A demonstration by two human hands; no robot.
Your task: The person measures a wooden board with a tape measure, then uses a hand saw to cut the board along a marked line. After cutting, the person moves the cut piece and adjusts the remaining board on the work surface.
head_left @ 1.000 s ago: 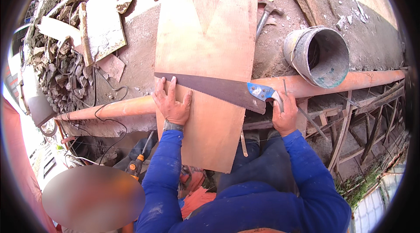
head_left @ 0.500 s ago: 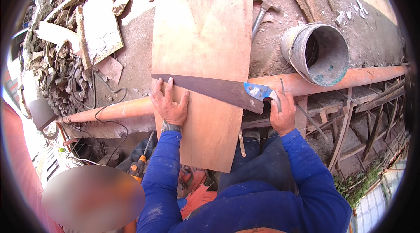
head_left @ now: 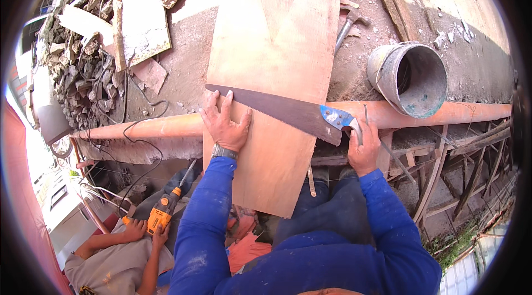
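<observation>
A long sheet of plywood (head_left: 277, 67) lies across an orange pipe, its near end toward my lap. Flat across the sheet rests a handsaw (head_left: 271, 107), its dark blade slanting down to the right, with the toothed edge toward me. My right hand (head_left: 364, 145) is closed around the saw's blue-and-silver handle, just off the right edge of the sheet. With fingers spread, my left hand (head_left: 226, 124) presses on the plywood, two fingertips touching the blade near its narrow end. A tapered outline (head_left: 280, 1) shows on the far part of the sheet.
The orange pipe (head_left: 149, 127) runs left to right under the sheet. A grey bucket (head_left: 407, 79) lies tipped beside it; a hammer (head_left: 350, 24) sits beyond. Rubble (head_left: 77, 84) and a cable fill the left. A co-worker's hands hold an orange power drill (head_left: 160, 214) at lower left.
The whole view has shifted, so the sheet and saw appear farther right and slightly turned. Both hands keep their places on them. The co-worker with the drill now shows clearly.
</observation>
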